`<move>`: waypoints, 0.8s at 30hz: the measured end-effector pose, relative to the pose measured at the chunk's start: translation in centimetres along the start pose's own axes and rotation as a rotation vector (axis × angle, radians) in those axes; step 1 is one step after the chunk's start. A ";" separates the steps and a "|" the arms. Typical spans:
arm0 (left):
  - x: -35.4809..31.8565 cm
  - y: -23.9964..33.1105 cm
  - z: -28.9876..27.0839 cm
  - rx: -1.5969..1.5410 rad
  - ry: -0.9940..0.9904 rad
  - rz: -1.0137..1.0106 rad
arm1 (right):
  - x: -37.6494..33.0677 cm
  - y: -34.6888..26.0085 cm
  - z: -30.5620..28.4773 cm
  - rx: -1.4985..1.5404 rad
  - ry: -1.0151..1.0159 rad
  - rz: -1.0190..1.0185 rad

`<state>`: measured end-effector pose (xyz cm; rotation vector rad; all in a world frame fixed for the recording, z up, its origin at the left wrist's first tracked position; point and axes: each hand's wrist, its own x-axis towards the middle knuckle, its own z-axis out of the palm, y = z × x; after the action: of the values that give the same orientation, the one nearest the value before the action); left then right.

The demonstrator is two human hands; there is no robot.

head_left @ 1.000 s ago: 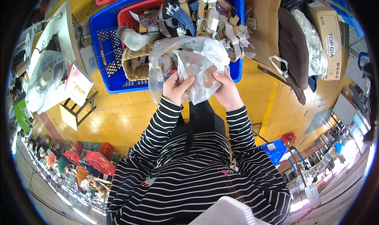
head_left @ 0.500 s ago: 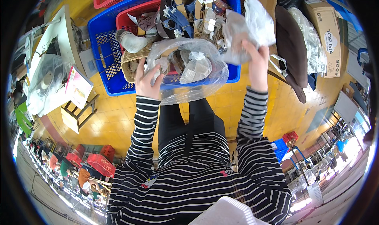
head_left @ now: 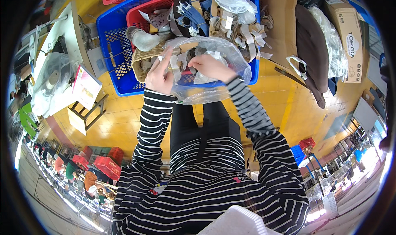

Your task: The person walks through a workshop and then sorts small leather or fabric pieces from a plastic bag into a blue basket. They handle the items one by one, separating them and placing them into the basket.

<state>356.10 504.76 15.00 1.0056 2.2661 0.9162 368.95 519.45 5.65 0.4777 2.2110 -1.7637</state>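
Observation:
A large clear plastic bag [head_left: 198,95] lies spread over the front of the blue crate [head_left: 123,90], with pale strips and a white bundle showing inside. My left hand [head_left: 160,76] is over the bag's left side, beside a woven basket [head_left: 140,72]; its fingers are stretched out, the thumb apart from them. Reaching in from the right, my right hand [head_left: 211,68] has its fingers bent together over the bag's middle, near a pale strip [head_left: 175,68]. Whatever is in its fingertips is too small to make out. A whitish plastic bag [head_left: 237,6] rests on bundled straps farther back.
Inside the blue crate a red basket [head_left: 134,16] holds tagged straps and blue bundles [head_left: 192,18]. Cardboard [head_left: 282,24], a dark brown cloth [head_left: 311,45] and a carton [head_left: 350,41] stand at the right. A white table [head_left: 62,33] and wooden stool [head_left: 88,113] are at the left.
My right hand has let go of the whitish plastic bag, now lying on the straps at the back. That hand has moved left over the clear bag, close to my left hand.

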 end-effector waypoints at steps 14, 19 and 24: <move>-0.5 -0.4 -2.0 0.002 -0.100 -0.036 | 8.5 12.6 12.6 -0.638 0.386 0.695; 0.0 -1.3 -1.5 -0.043 -0.071 0.053 | 4.5 11.3 4.7 0.077 0.168 0.474; 0.0 -1.3 -1.1 -0.054 -0.057 0.080 | -3.6 6.4 -0.2 1.077 0.075 0.589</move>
<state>354.75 503.70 14.74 1.0911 2.1562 0.9647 374.91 520.59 1.54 1.2388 0.7826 -2.3874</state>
